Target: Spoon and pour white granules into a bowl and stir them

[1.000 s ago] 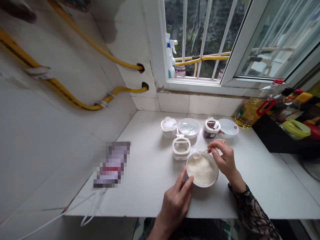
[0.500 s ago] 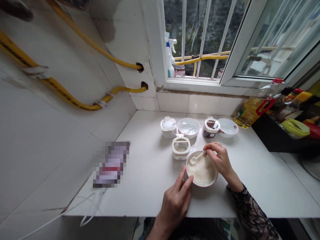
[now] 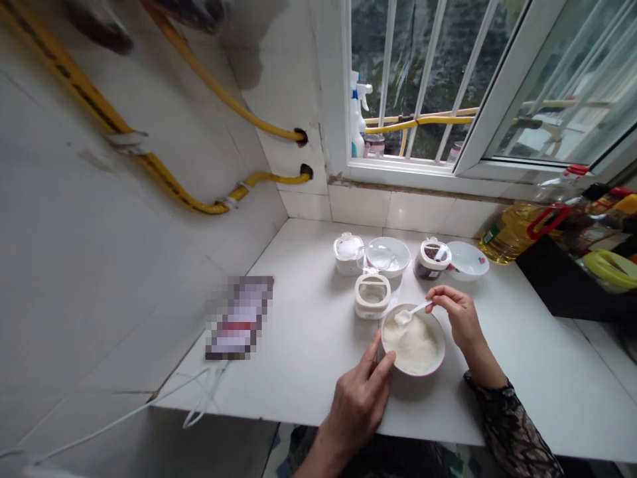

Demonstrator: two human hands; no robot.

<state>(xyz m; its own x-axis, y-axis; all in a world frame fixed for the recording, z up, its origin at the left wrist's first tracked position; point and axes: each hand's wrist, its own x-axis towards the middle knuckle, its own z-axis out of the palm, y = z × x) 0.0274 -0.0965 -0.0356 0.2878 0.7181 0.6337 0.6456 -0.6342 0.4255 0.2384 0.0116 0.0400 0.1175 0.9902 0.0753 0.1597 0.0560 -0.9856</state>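
A round white bowl (image 3: 440, 358) with a pinkish rim stands on the counter, holding off-white powder (image 3: 411, 348). My left hand (image 3: 361, 395) steadies it at the near left, thumb and fingers against the rim. Pinched in my right hand (image 3: 462, 322) is the handle of a small white spoon (image 3: 405, 317). The spoon's head is over the far side of the powder; whether it touches the powder I cannot tell. Just behind the bowl is a square lidded jar (image 3: 372, 309) with a clear window and pale contents, apart from both hands.
Along the back stand a jar of white contents (image 3: 348, 262), a white bowl (image 3: 402, 267), a jar of dark reddish pieces (image 3: 428, 269) and another white bowl (image 3: 468, 265). An oil bottle (image 3: 505, 236) and a black box (image 3: 545, 279) are right. A blurred phone-like object (image 3: 243, 318) lies left.
The view has shifted, so everything sits further right. Within the bowl, the spoon and my right hand have moved slightly right and away from me. My left hand keeps its place on the bowl.
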